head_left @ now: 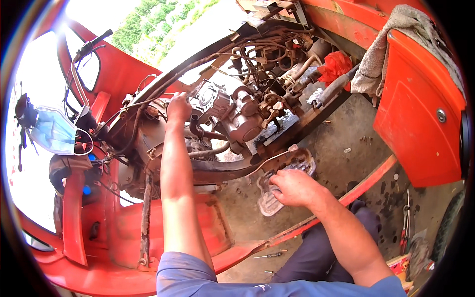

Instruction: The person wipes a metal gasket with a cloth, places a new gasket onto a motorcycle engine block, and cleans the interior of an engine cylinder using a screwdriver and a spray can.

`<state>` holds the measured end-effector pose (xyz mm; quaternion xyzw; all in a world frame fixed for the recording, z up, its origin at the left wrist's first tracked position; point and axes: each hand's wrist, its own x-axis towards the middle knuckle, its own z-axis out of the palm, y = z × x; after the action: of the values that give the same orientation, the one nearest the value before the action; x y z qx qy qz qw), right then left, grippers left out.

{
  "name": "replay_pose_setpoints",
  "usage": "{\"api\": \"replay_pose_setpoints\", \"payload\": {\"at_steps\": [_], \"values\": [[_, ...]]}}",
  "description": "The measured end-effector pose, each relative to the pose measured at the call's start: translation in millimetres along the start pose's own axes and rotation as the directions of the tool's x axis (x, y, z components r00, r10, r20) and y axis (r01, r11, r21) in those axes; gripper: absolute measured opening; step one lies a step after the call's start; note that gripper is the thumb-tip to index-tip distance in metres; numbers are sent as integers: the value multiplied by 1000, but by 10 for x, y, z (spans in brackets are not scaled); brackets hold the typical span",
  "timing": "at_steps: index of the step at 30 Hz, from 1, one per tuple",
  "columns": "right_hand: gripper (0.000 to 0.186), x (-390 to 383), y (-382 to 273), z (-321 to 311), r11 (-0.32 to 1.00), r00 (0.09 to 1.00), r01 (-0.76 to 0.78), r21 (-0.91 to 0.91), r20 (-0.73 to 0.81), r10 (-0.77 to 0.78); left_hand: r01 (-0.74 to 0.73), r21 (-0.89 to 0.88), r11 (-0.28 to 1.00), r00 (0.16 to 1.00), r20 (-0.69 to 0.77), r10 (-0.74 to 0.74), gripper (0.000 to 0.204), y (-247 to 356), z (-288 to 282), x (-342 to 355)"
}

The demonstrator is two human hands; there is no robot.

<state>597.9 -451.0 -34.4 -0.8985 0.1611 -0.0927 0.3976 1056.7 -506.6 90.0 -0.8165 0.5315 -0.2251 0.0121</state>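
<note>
My left hand point(179, 106) is closed beside the open top of a grey metal engine cylinder point(207, 94). What its fingers hold, if anything, is too small to make out. The cylinder joins a dirty engine block point(245, 123) inside the vehicle frame. Lower and to the right, my right hand point(295, 187) reaches over a shallow metal pan point(269, 206) with small dark parts in it. Its fingers are drawn together at the pan, and their tips are partly hidden. A black hose end point(194, 120) stands just below my left hand.
A red body panel point(420, 109) with a grey cloth point(410, 29) over it stands at the right. A blue face mask point(53, 129) hangs by the handlebar point(74, 69). A dark frame rail point(217, 173) and a red sill point(341, 200) cross nearby. A screwdriver point(269, 255) lies low.
</note>
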Motion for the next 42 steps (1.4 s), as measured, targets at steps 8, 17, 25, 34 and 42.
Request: {"api": "replay_pose_setpoints", "payload": {"at_steps": [8,17,25,34,42], "values": [[26,4,111,11,996,1000,0,-88,-5,0,-106,237,966,982,-129,139,15,346,259,-210],[17,18,163,88,995,990,33,-92,-137,-46,-9,185,983,975,-216,49,33,330,513,-420],[27,40,90,27,995,1000,-3,-103,-11,2,-203,313,928,934,-223,279,31,175,513,-541],[26,76,123,107,994,1000,-9,-110,13,10,129,-804,580,787,-273,-553,15,186,367,-334],[24,76,169,159,990,1000,-1,-138,18,4,64,-935,-348,747,276,-605,25,314,347,-311]]}}
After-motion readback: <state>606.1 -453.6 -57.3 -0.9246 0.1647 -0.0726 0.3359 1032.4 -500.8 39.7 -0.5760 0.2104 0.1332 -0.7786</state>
